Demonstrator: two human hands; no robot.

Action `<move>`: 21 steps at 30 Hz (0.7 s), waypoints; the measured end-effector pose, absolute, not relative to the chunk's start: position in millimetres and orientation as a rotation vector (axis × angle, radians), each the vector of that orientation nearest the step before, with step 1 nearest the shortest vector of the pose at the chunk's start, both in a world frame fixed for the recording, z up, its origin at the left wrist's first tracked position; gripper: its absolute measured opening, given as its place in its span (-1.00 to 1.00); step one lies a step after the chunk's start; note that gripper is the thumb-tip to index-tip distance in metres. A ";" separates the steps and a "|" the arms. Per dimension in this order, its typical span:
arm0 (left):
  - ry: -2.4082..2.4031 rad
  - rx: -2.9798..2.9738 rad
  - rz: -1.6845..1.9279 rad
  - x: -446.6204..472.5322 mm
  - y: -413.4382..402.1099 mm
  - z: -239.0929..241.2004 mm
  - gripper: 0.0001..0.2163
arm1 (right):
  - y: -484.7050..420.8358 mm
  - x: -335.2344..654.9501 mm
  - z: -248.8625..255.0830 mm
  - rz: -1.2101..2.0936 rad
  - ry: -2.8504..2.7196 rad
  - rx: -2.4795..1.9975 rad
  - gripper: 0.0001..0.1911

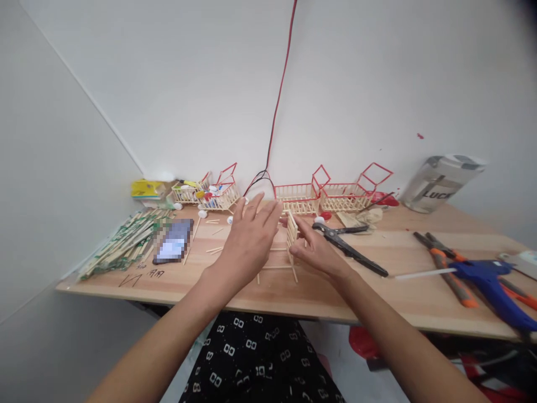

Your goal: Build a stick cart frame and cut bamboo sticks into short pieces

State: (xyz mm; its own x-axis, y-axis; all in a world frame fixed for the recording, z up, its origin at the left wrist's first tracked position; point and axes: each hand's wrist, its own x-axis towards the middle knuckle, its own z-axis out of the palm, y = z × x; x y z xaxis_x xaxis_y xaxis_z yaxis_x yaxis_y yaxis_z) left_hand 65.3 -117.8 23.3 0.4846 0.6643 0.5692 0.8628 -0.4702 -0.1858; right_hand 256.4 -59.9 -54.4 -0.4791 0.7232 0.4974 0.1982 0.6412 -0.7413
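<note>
A small frame of pale wooden sticks (274, 267) lies on the table in front of me, with an upright slatted panel (292, 235) at its right side. My right hand (316, 250) holds this panel, thumb on the near side and index finger reaching along its top. Above the left part of the frame is my left hand (254, 235), palm down with fingers stretched out. It hides much of the frame, and whether its fingertips touch the sticks I cannot tell. A few loose sticks (215, 250) lie to its left.
Small stick carts with red rims (297, 193) stand along the wall. A pile of wrapped sticks (121, 243) and a phone (173, 240) lie left. Black-handled cutters (352, 252), orange-handled pliers (451, 274), a blue glue gun (489, 285) and a clear jar (436, 184) are right.
</note>
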 end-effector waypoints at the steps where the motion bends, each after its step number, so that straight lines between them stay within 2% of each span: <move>1: -1.269 -2.266 -0.570 67.5 -114.4 23.2 -0.63 | -59.4 256.5 -55.2 0.773 -2.006 -0.715 -0.20; 8: -1.335 -2.228 -0.628 77.8 -83.3 31.4 -0.85 | -56.3 257.6 -57.7 0.705 -1.980 -0.723 -0.33; 21: -1.344 -2.234 -0.530 84.4 -80.2 34.6 -0.84 | -54.1 257.0 -56.7 0.647 -2.003 -0.699 -0.39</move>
